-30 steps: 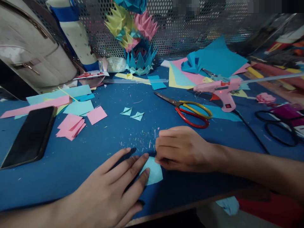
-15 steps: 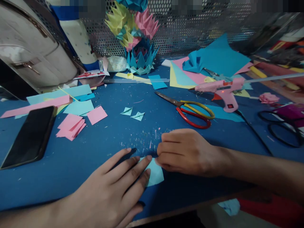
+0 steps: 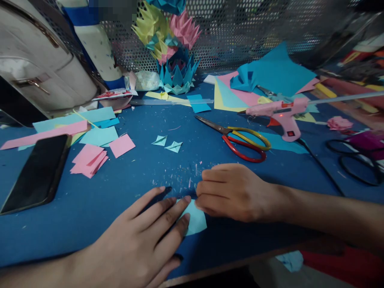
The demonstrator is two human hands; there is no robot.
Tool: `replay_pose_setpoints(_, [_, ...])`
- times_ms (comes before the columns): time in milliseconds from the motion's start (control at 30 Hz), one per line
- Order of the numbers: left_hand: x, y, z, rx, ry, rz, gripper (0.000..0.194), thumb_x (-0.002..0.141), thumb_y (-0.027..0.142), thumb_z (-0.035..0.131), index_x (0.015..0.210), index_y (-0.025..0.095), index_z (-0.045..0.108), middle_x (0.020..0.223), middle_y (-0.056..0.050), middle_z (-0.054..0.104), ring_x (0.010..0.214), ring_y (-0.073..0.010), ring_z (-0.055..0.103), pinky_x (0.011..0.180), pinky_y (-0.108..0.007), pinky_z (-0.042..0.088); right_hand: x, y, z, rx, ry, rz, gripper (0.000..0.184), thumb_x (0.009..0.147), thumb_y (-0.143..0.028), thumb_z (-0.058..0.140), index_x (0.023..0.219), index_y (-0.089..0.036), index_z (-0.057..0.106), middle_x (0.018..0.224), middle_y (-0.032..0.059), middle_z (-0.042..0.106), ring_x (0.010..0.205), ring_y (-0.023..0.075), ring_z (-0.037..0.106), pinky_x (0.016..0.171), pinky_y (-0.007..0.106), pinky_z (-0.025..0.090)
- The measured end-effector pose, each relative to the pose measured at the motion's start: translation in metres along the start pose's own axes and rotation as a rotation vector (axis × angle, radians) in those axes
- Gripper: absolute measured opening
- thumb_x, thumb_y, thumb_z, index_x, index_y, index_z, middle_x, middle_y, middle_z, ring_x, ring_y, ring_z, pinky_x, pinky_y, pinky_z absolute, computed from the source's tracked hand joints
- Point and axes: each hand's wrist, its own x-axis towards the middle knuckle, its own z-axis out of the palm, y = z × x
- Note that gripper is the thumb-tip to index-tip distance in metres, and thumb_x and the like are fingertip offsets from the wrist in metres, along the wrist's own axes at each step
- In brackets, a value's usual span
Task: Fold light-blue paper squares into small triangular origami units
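Note:
A small piece of light-blue paper (image 3: 196, 219) lies close to the table's front edge, partly covered by my fingers. My left hand (image 3: 150, 232) rests flat on its left side with the fingers spread. At the paper's upper right edge, my right hand (image 3: 231, 194) is closed, knuckles up; its thumb and fingertips are hidden, though they meet the paper there. Beyond the hands lie two small folded light-blue paper pieces (image 3: 174, 147). Scissors (image 3: 224, 131) with one red and one yellow handle lie past my right hand.
Pink paper squares (image 3: 89, 158) and a phone (image 3: 36, 172) lie at left. A pink glue gun (image 3: 279, 112) with a black cord sits at right, near black-handled scissors (image 3: 357, 168). Behind stand folded paper flowers (image 3: 177, 68), a bottle (image 3: 100, 52) and a white bag (image 3: 48, 60).
My right hand has shifted very slightly toward me at the paper's edge. The left hand stays spread on the paper, and the view has moved a little.

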Motion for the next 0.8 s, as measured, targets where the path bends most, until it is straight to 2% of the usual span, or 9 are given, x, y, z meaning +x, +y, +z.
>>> replay_pose_setpoints(467, [0.001, -0.002, -0.002, 0.025, -0.037, 0.011, 0.04, 0.1, 0.044, 0.051, 0.125, 0.016, 0.063, 0.139, -0.009, 0.059, 0.116, -0.0238, 0.059, 0.122, -0.046, 0.013, 0.001, -0.006, -0.001, 0.041, -0.016, 0.09, 0.023, 0.101, -0.019, 0.048, 0.081, -0.017, 0.059, 0.084, 0.0012, 0.061, 0.082, 0.0158, 0.048, 0.067, 0.031, 0.038])
replay_pose_setpoints(567, [0.002, -0.002, -0.003, 0.023, -0.055, 0.022, 0.039, 0.099, 0.044, 0.053, 0.123, 0.017, 0.065, 0.138, -0.006, 0.06, 0.114, -0.0238, 0.058, 0.122, -0.046, 0.01, 0.001, -0.001, -0.008, 0.175, -0.129, 0.095, 0.026, 0.102, -0.023, 0.047, 0.08, -0.017, 0.059, 0.085, 0.0011, 0.061, 0.08, 0.0155, 0.048, 0.073, 0.032, 0.039])
replay_pose_setpoints(667, [0.003, -0.003, -0.005, 0.013, -0.09, 0.033, 0.039, 0.098, 0.046, 0.054, 0.123, 0.018, 0.064, 0.138, -0.005, 0.06, 0.115, -0.0238, 0.056, 0.122, -0.047, 0.007, 0.001, 0.01, -0.017, 0.367, -0.234, 0.089, 0.024, 0.103, -0.025, 0.047, 0.088, -0.017, 0.065, 0.086, 0.0002, 0.062, 0.077, 0.0141, 0.049, 0.085, 0.032, 0.038])
replay_pose_setpoints(733, [0.004, -0.004, -0.006, 0.012, -0.113, 0.038, 0.04, 0.098, 0.047, 0.053, 0.124, 0.018, 0.063, 0.139, -0.005, 0.059, 0.115, -0.0234, 0.055, 0.123, -0.046, 0.005, 0.0, 0.018, -0.019, 0.449, -0.234, 0.095, 0.022, 0.101, -0.027, 0.051, 0.093, -0.019, 0.07, 0.083, -0.0003, 0.062, 0.075, 0.014, 0.047, 0.078, 0.031, 0.037])
replay_pose_setpoints(800, [0.004, -0.006, -0.007, 0.018, -0.137, 0.049, 0.041, 0.099, 0.048, 0.052, 0.125, 0.019, 0.062, 0.141, -0.004, 0.057, 0.116, -0.0229, 0.055, 0.123, -0.046, 0.004, -0.001, 0.024, -0.018, 0.502, -0.181, 0.115, 0.022, 0.1, -0.027, 0.053, 0.092, -0.019, 0.072, 0.079, -0.0002, 0.061, 0.072, 0.0136, 0.046, 0.07, 0.03, 0.033])
